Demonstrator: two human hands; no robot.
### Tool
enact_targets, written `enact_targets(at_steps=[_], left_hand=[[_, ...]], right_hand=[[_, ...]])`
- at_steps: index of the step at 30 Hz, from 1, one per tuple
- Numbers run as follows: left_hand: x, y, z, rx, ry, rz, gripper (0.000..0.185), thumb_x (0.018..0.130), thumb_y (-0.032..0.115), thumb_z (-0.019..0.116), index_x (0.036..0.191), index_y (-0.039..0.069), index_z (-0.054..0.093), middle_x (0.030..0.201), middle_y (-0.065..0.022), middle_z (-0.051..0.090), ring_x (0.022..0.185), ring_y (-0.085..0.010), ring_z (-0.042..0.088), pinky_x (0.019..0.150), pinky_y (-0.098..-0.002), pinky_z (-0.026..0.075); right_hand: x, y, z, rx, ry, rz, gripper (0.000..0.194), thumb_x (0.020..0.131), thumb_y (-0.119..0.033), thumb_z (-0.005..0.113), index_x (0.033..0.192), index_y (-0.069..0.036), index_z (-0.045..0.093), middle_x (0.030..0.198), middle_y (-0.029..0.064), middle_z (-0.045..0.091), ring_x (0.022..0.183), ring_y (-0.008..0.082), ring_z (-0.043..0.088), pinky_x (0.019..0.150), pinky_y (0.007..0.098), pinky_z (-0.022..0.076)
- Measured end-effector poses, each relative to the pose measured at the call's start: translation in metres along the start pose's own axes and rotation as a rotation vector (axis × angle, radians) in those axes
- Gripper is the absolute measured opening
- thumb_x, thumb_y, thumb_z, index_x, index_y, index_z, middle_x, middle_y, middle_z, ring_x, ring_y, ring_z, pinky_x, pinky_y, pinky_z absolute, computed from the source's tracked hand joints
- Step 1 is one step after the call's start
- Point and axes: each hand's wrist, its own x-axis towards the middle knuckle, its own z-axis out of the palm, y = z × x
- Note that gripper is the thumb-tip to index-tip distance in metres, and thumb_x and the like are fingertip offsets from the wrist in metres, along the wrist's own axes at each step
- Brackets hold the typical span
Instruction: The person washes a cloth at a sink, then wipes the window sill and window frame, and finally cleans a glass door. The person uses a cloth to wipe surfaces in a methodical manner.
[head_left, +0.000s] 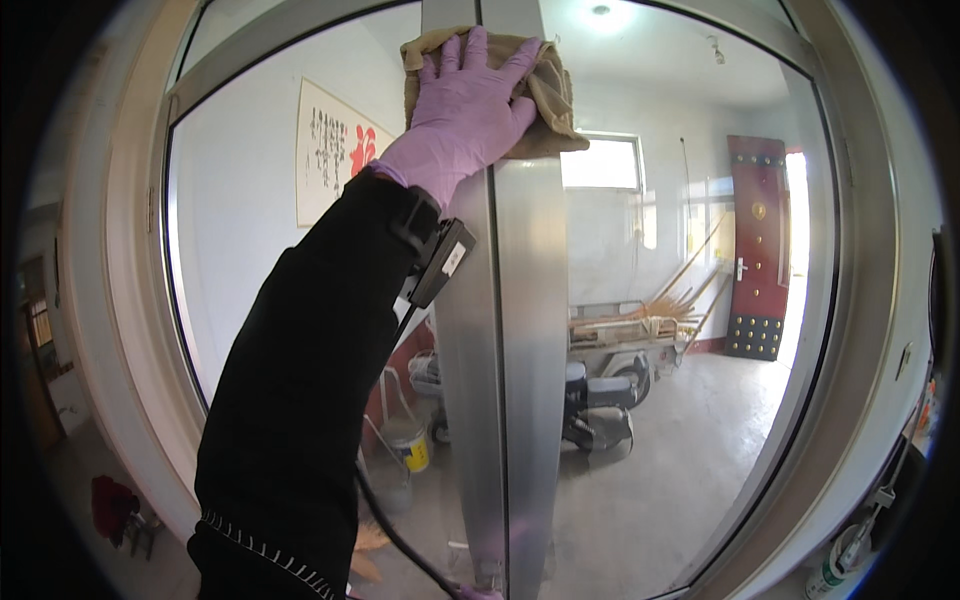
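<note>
My left hand, in a pink-purple glove, presses a brown cloth flat against the upper part of the metal door stiles. Its fingers are spread over the cloth, which bunches up beside the thumb. A dark seam runs down between the two stiles, with a glass pane on each side. At the bottom edge a sliver of pink-purple glove shows, seemingly my right hand; the rest is cut off and its grip is hidden. A small black box with a cable is strapped to my left wrist.
Through the glass are a scooter, a cart with straw brooms, a bucket and a red studded door. A caulking gun lies at lower right, outside the door frame. A black cable hangs below my arm.
</note>
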Motion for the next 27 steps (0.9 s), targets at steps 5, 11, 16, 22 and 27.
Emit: enact_targets(at_steps=[5, 11, 16, 22, 27], left_hand=[[0.046, 0.001, 0.014, 0.098, -0.091, -0.124, 0.065, 0.1, 0.059, 0.036, 0.158, 0.039, 0.014, 0.163, -0.0198, 0.014, 0.148, -0.0455, 0.016, 0.119, -0.0582, 0.014], [0.071, 0.005, 0.024, 0.096, -0.011, -0.163, 0.072, 0.097, 0.068, 0.03, 0.159, 0.034, 0.016, 0.163, -0.0224, 0.014, 0.148, -0.0486, 0.015, 0.117, -0.062, 0.012], [0.097, 0.008, 0.016, 0.076, -0.09, -0.278, 0.071, 0.095, 0.067, 0.033, 0.158, 0.035, 0.02, 0.164, -0.0207, 0.012, 0.149, -0.0468, 0.013, 0.119, -0.0592, 0.009], [0.084, -0.006, 0.024, 0.035, 0.05, -0.101, 0.071, 0.096, 0.07, 0.03, 0.158, 0.038, 0.018, 0.164, -0.0198, 0.015, 0.15, -0.0442, 0.013, 0.119, -0.0585, 0.009], [0.042, 0.005, 0.035, 0.056, 0.1, 0.003, 0.067, 0.099, 0.064, 0.033, 0.158, 0.037, 0.017, 0.163, -0.0219, 0.015, 0.149, -0.0444, 0.015, 0.119, -0.0586, 0.011]], right_hand=[[0.007, 0.0, -0.005, 0.036, 0.055, 0.041, 0.033, 0.098, -0.038, 0.062, 0.113, -0.012, 0.075, 0.078, 0.0031, 0.068, 0.057, 0.008, 0.056, 0.049, 0.0229, 0.0432], [0.021, -0.006, -0.019, 0.034, 0.016, 0.087, 0.033, 0.098, -0.038, 0.063, 0.113, -0.012, 0.075, 0.076, 0.0033, 0.068, 0.056, 0.0081, 0.056, 0.049, 0.0232, 0.0429], [0.02, -0.011, -0.023, 0.024, -0.008, 0.108, 0.032, 0.098, -0.038, 0.063, 0.113, -0.012, 0.075, 0.075, 0.0034, 0.068, 0.056, 0.0082, 0.056, 0.048, 0.0235, 0.0426], [0.022, -0.01, -0.032, 0.013, -0.041, 0.132, 0.032, 0.098, -0.038, 0.063, 0.114, -0.012, 0.074, 0.074, 0.0036, 0.068, 0.056, 0.0083, 0.056, 0.048, 0.0237, 0.0423], [0.024, -0.003, -0.032, 0.007, -0.064, 0.149, 0.032, 0.098, -0.037, 0.063, 0.114, -0.012, 0.074, 0.073, 0.0038, 0.068, 0.055, 0.0084, 0.056, 0.048, 0.024, 0.042]])
